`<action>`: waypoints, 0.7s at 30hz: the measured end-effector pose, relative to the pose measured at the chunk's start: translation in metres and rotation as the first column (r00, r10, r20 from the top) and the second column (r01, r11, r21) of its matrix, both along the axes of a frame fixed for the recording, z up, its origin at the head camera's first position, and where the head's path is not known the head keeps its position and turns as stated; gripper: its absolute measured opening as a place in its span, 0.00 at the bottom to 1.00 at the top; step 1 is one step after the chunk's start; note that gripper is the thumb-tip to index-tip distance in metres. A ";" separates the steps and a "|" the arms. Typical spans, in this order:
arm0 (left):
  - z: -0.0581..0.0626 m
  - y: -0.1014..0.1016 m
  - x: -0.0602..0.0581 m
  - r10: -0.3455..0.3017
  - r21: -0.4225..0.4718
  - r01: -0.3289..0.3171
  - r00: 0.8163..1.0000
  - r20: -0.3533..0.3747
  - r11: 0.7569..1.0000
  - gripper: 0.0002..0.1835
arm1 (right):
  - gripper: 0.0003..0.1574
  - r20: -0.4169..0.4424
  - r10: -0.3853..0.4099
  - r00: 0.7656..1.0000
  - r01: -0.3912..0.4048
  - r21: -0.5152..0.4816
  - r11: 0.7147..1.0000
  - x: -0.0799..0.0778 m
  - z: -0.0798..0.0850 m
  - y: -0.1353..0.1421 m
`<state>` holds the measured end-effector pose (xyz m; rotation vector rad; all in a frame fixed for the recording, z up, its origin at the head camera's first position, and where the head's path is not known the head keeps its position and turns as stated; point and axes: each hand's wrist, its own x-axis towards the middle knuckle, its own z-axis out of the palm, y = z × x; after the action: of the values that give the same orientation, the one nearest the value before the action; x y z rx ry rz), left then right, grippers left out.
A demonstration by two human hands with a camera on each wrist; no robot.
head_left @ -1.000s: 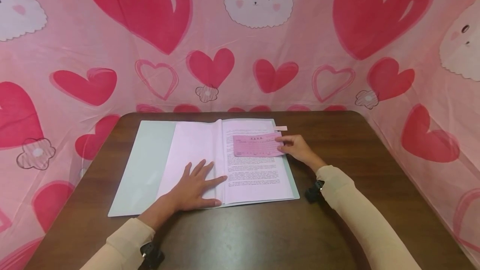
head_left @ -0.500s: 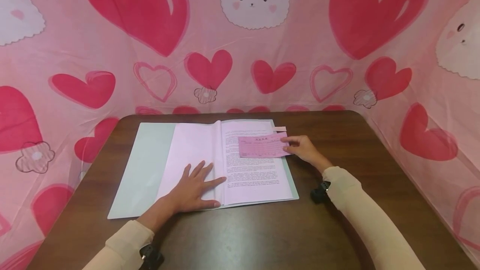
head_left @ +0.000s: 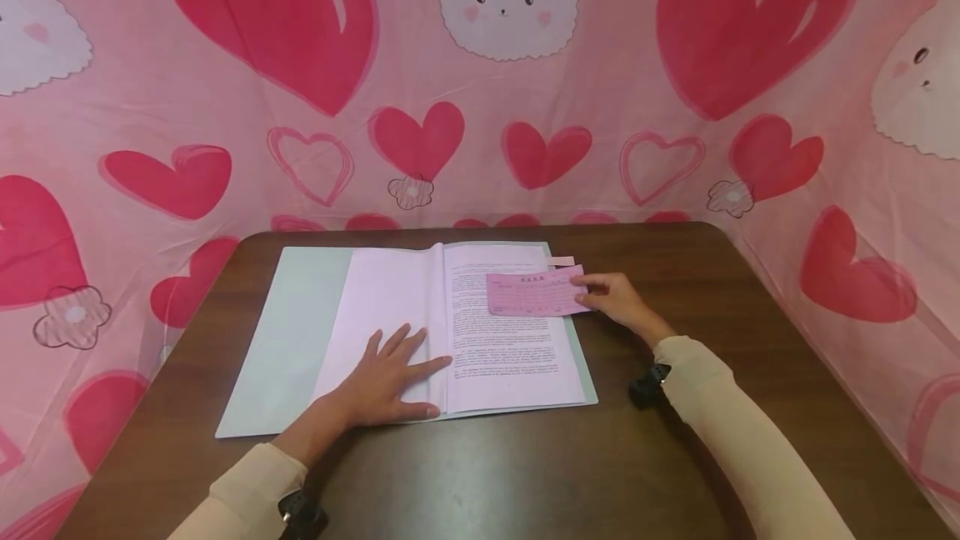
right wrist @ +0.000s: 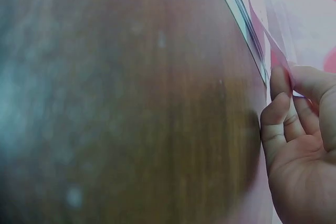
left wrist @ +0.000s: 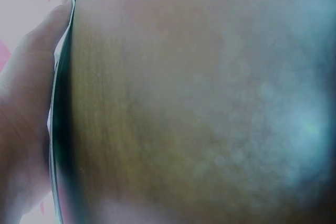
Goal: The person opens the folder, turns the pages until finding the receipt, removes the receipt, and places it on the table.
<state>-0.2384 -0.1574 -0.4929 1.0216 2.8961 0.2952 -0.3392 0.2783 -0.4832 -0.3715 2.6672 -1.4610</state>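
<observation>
A pale green folder point(head_left: 303, 332) lies spread on the table, with a blank white sheet point(head_left: 382, 282) on its left side and a printed page point(head_left: 502, 373) on its right. Fingers spread, my left hand point(head_left: 378, 382) rests flat on the blank sheet near the fold. My right hand point(head_left: 618, 302) pinches the right end of a pink printed slip point(head_left: 532, 294) between thumb and fingers. In the right wrist view the slip point(right wrist: 270, 30) stands slightly lifted off the pages. Its left part overlaps the printed page. The left wrist view catches the left thumb point(left wrist: 50, 30) at the folder's edge.
A small pale tab point(head_left: 561, 261) sticks out at the folder's upper right edge. The dark wooden table point(head_left: 480, 473) reaches back to a pink heart-patterned cloth point(head_left: 487, 65) that hangs behind and at both sides. A black wrist camera point(head_left: 647, 386) sits on each wrist.
My right hand has drawn the pink slip to the right, so it now overhangs the page's right edge. The left hand has stayed in place on the sheet.
</observation>
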 end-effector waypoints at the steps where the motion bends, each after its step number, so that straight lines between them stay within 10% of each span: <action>1: 0.000 0.000 0.000 -0.001 0.002 0.001 1.000 0.000 1.000 0.43 | 0.24 0.001 0.001 1.000 -0.001 0.003 1.000 0.000 0.000 0.001; 21: 0.003 -0.001 0.000 -0.004 0.007 0.004 1.000 0.015 1.000 0.43 | 0.25 0.022 -0.029 0.999 0.029 0.025 0.999 0.001 0.000 0.014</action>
<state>-0.2381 -0.1584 -0.4901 1.0211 2.8816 0.3118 -0.3381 0.2923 -0.4833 -0.3139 2.6815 -1.4300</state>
